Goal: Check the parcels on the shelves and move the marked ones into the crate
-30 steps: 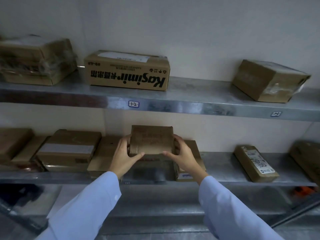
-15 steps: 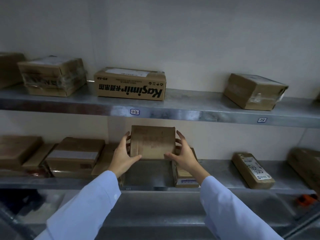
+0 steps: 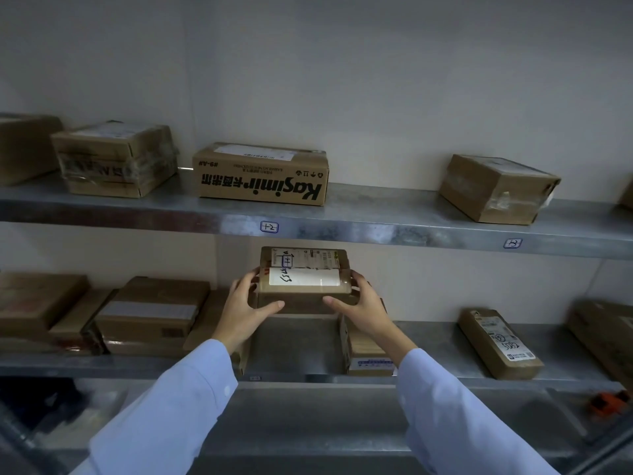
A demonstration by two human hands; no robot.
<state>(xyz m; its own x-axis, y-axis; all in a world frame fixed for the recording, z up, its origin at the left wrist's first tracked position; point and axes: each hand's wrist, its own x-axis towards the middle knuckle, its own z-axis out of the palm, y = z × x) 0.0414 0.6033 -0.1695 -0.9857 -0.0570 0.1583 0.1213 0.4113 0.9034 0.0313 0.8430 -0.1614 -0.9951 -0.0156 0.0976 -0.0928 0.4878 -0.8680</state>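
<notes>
I hold a small brown parcel (image 3: 305, 279) in both hands, lifted above the middle shelf (image 3: 428, 334). Its face with a white label and handwritten marks is turned toward me. My left hand (image 3: 245, 310) grips its left side and my right hand (image 3: 363, 310) grips its right side, thumbs under the lower edge. No crate is in view.
The upper shelf (image 3: 394, 217) carries a Kasimir box (image 3: 260, 174), a taped box (image 3: 114, 159) at left and a tilted box (image 3: 496, 188) at right. More parcels lie on the middle shelf: a flat box (image 3: 154, 313) left, a labelled narrow parcel (image 3: 500, 342) right. An orange object (image 3: 608, 402) sits low right.
The parcel has been rotated in my hands, so its labelled, handwritten face now shows instead of the plain brown side. The view has tilted upward a little.
</notes>
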